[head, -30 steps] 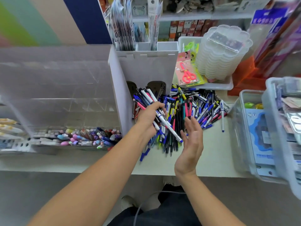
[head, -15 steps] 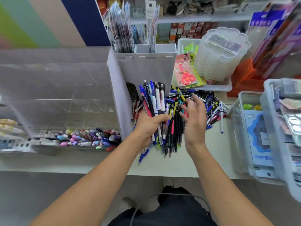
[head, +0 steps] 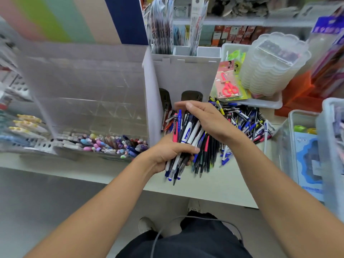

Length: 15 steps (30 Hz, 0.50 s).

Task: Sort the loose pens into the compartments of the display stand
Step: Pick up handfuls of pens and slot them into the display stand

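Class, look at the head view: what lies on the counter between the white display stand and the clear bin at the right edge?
In the head view, a heap of loose pens covers the counter between the white display stand and the clear bin.

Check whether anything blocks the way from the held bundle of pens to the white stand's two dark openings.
Only the right hand does: it lies flat over the bundle's top ends, in front of the openings. The left hand grips the bundle lower down.
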Each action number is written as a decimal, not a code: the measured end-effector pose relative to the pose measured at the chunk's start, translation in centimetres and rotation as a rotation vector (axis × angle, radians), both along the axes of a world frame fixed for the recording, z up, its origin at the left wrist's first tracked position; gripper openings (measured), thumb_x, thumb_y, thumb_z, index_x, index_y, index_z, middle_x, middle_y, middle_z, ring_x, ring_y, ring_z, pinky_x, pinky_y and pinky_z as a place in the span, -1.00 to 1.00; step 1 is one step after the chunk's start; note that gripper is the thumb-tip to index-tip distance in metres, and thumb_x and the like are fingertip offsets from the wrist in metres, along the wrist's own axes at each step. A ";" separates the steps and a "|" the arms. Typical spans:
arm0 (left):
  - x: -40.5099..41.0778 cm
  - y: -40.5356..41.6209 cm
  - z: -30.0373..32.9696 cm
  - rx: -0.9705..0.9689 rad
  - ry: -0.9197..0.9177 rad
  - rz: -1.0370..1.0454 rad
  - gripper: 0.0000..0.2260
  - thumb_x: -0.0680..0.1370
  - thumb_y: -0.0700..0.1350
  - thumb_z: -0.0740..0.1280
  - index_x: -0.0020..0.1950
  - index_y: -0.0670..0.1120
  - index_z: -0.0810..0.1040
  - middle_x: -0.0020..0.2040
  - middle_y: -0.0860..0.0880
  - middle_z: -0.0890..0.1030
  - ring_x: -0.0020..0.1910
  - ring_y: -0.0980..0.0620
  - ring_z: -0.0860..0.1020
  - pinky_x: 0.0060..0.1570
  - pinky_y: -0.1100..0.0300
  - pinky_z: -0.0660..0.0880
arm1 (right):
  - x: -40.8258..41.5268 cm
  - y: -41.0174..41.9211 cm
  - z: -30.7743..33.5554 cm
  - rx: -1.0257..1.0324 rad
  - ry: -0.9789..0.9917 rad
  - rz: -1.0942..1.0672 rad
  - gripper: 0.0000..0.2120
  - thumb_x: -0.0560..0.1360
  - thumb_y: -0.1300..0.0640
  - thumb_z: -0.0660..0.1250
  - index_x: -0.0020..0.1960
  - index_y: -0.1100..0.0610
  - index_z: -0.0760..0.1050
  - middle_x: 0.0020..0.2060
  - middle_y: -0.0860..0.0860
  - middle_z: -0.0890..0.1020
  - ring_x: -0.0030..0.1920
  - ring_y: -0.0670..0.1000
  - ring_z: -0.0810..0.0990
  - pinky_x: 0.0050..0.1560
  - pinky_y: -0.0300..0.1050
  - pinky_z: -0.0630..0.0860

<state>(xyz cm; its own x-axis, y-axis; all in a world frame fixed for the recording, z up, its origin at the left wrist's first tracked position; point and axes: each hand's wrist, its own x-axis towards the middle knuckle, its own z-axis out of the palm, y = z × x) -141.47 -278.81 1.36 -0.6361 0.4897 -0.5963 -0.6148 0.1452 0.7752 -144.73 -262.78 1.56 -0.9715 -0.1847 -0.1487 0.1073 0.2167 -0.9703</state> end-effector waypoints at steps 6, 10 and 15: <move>-0.2 -1.9 1.6 -0.080 0.184 0.207 -0.75 0.42 -0.38 0.50 0.06 -0.23 0.60 -0.26 -0.09 0.66 -0.35 0.00 0.60 -0.33 0.11 0.57 | 1.2 -0.5 1.7 0.003 -0.081 -0.252 -0.67 0.47 -0.09 0.50 -0.05 0.18 0.59 -0.29 0.09 0.60 -0.39 -0.02 0.54 -0.41 -0.23 0.48; 0.2 -3.7 2.8 -0.100 0.270 0.231 -0.70 0.40 -0.38 0.53 0.09 -0.22 0.60 -0.26 -0.01 0.67 -0.33 0.09 0.62 -0.32 0.24 0.53 | 1.9 -3.1 3.0 -0.226 -0.206 -0.183 -0.83 0.51 0.12 0.48 -0.13 0.20 0.54 -0.46 -0.03 0.59 -0.51 -0.05 0.48 -0.53 -0.27 0.41; 1.2 -6.6 4.6 0.054 0.262 0.373 -0.77 0.42 -0.30 0.51 0.02 -0.14 0.59 -0.33 0.05 0.64 -0.39 0.12 0.60 -0.36 0.26 0.52 | 1.1 -5.9 4.7 -0.180 -0.201 -0.146 -0.82 0.53 0.20 0.45 -0.03 0.34 0.59 -0.43 0.11 0.60 -0.48 0.01 0.52 -0.46 -0.13 0.47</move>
<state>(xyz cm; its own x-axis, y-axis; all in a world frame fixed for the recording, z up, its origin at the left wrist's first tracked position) -140.31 -285.43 5.93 -0.9008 0.2247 -0.3715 -0.3994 -0.0939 0.9119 -143.65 -268.69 6.28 -0.9440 -0.0861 -0.3186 0.3188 0.0114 -0.9477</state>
